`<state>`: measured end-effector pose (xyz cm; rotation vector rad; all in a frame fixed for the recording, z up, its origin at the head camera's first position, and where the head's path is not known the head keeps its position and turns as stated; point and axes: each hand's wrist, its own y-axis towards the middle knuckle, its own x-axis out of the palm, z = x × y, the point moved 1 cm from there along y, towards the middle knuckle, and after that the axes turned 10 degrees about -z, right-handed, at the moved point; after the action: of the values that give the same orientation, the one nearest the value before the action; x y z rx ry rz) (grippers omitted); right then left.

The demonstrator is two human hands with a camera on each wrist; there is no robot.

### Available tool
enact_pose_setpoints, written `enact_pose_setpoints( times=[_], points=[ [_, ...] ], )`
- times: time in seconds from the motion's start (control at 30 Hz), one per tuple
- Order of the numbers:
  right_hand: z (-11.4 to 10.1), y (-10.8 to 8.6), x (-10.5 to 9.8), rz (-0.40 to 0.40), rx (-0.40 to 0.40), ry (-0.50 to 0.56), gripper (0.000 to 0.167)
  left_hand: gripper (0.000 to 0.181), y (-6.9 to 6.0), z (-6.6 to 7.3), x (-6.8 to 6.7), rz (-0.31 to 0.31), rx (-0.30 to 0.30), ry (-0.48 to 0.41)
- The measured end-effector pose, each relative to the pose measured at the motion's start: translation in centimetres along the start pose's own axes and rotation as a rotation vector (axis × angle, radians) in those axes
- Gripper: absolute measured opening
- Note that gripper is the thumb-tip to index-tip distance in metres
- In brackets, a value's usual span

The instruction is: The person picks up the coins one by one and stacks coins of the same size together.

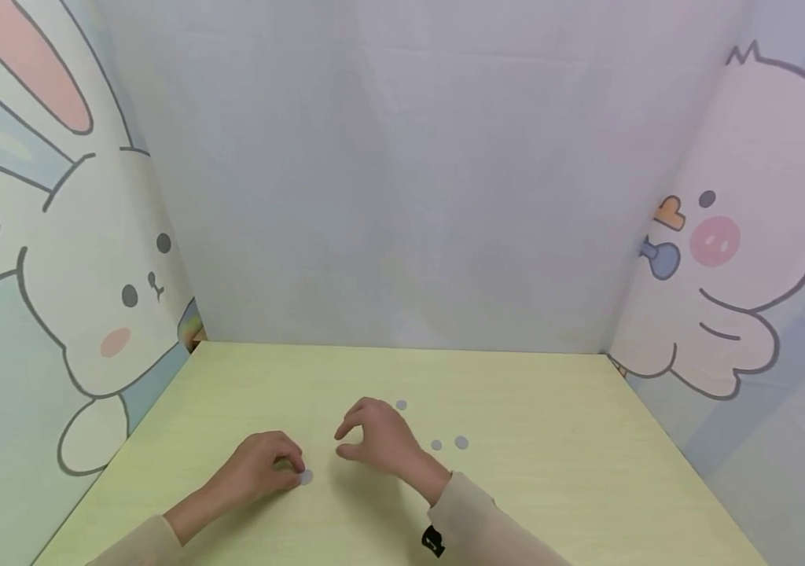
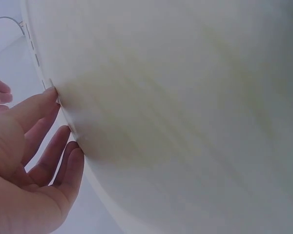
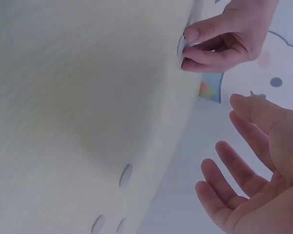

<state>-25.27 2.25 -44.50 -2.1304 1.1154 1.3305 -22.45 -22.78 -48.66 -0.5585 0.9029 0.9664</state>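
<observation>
Low over the yellow table [image 1: 551, 440], my left hand [image 1: 257, 469] pinches a small silver-grey coin-like disc [image 1: 307, 477] between thumb and fingers. In the right wrist view that disc [image 3: 180, 46] stands at the left hand's fingertips, by the table surface. My right hand [image 1: 383, 440] hovers to the right, thumb and fingers parted and loosely bent, nothing between them. Beyond and beside it lie three similar discs: one farther back [image 1: 401, 405], a small one [image 1: 436, 445] near the wrist and a larger one [image 1: 461, 442] to its right.
A pale cloth backdrop [image 1: 402, 189] rises behind the table's far edge. Printed cloth sides carry a rabbit [image 1: 91, 283] on the left and a chick [image 1: 749, 189] on the right. A small black object [image 1: 433, 541] shows beside the right cuff.
</observation>
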Motion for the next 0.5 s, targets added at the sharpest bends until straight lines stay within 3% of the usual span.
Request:
enact_pose_setpoints(
  times=[0.23,0.5],
  points=[
    [2.4,-2.1,-2.9,0.045,-0.003,0.03,0.011,0.013,-0.2,0.2,0.0,0.018,0.023,0.014],
    [7.1,-4.7,-5.4,0.136,0.01,0.062,0.02,0.013,-0.3,0.1,0.1,0.012,0.002,0.003]
  ],
)
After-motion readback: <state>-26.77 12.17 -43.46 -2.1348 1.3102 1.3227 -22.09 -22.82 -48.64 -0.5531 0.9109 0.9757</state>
